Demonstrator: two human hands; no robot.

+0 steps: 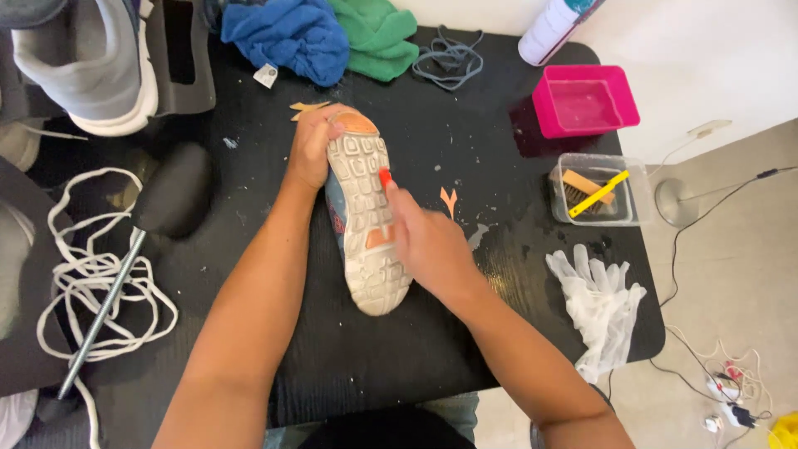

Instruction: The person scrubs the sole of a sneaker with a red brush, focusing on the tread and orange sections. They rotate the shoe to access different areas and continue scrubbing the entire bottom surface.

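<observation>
From the head camera, the left hand (309,150) curls its fingers around the toe of a running shoe (364,218) lying sole-up on the black table (465,150). The right hand (426,241) pinches a small red tool (385,177) against the sole. White gloves (600,303) lie right of the right-hand fingers; white laces (83,274) lie well to the left.

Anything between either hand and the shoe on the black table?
Nothing visible. The left hand grips the toe end of the upturned shoe, and the right hand rests on its sole, holding a small red thing against it.
</observation>
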